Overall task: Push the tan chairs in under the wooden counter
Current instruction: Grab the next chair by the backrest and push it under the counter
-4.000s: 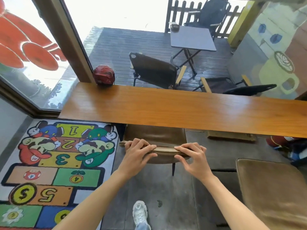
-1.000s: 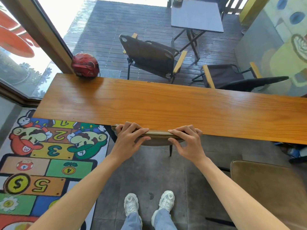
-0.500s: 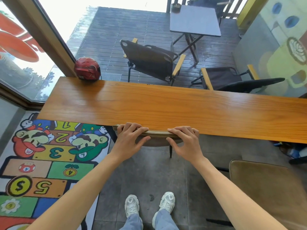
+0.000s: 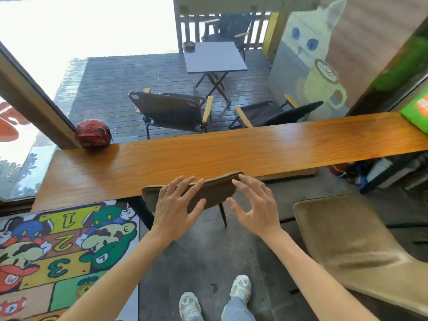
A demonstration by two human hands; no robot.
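One tan chair [image 4: 215,193] is tucked under the long wooden counter [image 4: 231,156]; only its backrest shows, against the counter's near edge. My left hand [image 4: 176,207] hovers over the backrest's left part with fingers spread, holding nothing. My right hand [image 4: 254,205] is off the backrest at its right end, fingers apart and curled. A second tan chair [image 4: 354,246] stands at the lower right, well out from the counter, its backrest toward me.
A red helmet [image 4: 93,134] sits on the counter's far left end. A green box [image 4: 415,112] lies at its right end. A colourful hopscotch rug [image 4: 58,246] covers the floor on the left. Beyond the glass are dark folding chairs [image 4: 171,111] and a table [image 4: 214,57].
Both hands have let go of the chair's backrest and opened, drawing back slightly. The view has tilted and swung to the right.
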